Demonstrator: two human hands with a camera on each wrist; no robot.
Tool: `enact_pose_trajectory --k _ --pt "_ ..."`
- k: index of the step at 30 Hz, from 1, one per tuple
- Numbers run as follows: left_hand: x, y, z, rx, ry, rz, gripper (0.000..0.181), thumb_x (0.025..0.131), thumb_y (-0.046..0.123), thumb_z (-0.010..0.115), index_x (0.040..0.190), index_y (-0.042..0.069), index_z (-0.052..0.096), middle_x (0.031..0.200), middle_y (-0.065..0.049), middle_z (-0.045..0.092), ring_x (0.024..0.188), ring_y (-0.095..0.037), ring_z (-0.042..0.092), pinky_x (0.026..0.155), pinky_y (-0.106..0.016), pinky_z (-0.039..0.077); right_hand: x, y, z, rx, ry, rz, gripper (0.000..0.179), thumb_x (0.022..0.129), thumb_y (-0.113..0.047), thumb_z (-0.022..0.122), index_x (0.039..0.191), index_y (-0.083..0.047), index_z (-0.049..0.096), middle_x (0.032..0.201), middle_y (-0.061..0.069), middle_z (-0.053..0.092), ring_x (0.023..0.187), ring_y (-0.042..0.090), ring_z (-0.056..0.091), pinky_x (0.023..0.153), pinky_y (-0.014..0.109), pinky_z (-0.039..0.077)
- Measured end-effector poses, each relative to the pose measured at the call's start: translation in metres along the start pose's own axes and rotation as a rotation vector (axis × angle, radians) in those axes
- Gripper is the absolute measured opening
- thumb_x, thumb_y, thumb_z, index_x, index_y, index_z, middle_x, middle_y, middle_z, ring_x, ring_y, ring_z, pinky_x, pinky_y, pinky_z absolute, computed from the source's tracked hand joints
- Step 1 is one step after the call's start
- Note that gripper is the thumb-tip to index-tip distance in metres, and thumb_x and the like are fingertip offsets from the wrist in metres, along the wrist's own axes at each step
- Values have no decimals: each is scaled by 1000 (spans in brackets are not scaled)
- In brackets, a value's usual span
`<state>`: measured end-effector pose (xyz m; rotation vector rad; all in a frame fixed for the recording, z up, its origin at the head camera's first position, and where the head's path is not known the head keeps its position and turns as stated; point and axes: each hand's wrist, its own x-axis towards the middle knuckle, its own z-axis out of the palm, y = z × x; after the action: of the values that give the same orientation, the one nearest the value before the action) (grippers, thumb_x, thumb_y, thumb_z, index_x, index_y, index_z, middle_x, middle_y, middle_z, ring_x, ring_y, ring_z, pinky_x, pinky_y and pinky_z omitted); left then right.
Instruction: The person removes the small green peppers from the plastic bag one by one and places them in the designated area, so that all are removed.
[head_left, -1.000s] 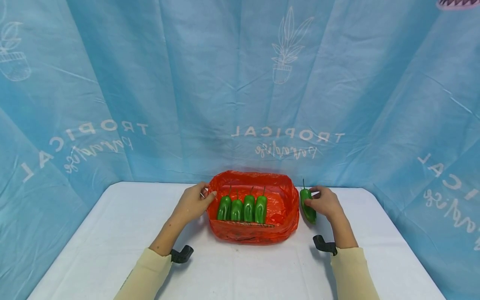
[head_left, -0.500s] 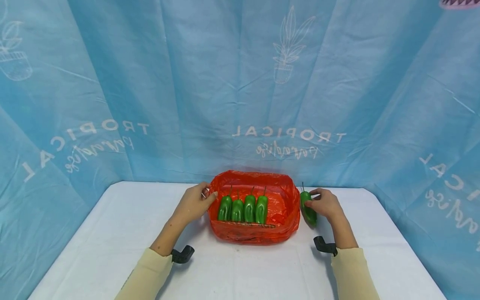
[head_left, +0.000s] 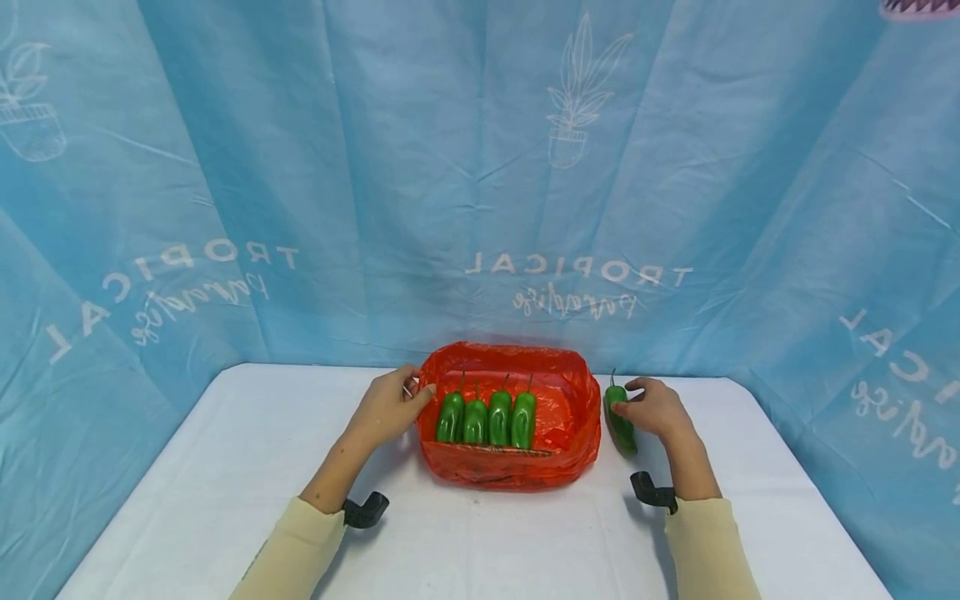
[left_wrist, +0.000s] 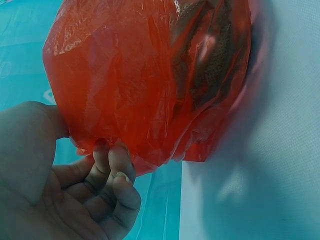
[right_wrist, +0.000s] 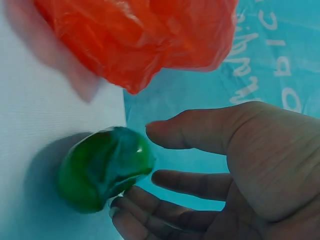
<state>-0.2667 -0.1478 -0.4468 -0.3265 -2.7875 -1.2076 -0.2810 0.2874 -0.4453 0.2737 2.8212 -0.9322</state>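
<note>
A basket-like container lined and wrapped with a red plastic bag (head_left: 495, 471) stands at mid-table in the head view. Several green peppers (head_left: 522, 419) lie side by side inside, stems pointing away. My left hand (head_left: 386, 406) holds the bag's left rim, thumb and curled fingers at its edge; the red plastic (left_wrist: 110, 80) fills much of the left wrist view. Right of the container, my right hand (head_left: 658, 408) holds another green pepper (head_left: 621, 429) between thumb and fingers. The right wrist view shows this pepper (right_wrist: 105, 170) end-on, its stem hidden.
A white cloth (head_left: 487, 550) covers the table. Blue curtains (head_left: 420, 208) with printed lettering hang behind it and at both sides. The table's far edge lies just behind the container. Each wrist bears a black camera mount (head_left: 366, 510).
My right hand and its green pepper have shifted slightly right and toward the near edge, widening the gap to the container. My left hand stays at the bag's rim.
</note>
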Motion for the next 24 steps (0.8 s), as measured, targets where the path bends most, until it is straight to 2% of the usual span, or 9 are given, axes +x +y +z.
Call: enact_pose_trajectory --k 9,16,24 --pt "-3 0 0 0 15 -28 37 101 25 69 128 0 66 86 -4 61 69 -17 55 59 -31 48 -15 -15 -9 -35 76 -85 57 98 -29 70 140 7 58 129 33 65 110 48 66 89 58 58" --pt "-1 2 3 -14 -4 -6 38 101 26 69 128 -1 65 86 -3 61 70 -16 55 61 -32 48 -31 -37 -7 45 121 -159 47 97 -29 73 132 2 66 125 27 69 108 42 67 83 52 62" --pt "0 1 0 -5 7 -3 37 101 25 70 127 -1 66 84 -4 61 71 -17 55 61 -33 48 -45 -70 3 100 215 -276 37 94 -20 74 124 2 70 110 18 72 96 33 68 80 47 62"
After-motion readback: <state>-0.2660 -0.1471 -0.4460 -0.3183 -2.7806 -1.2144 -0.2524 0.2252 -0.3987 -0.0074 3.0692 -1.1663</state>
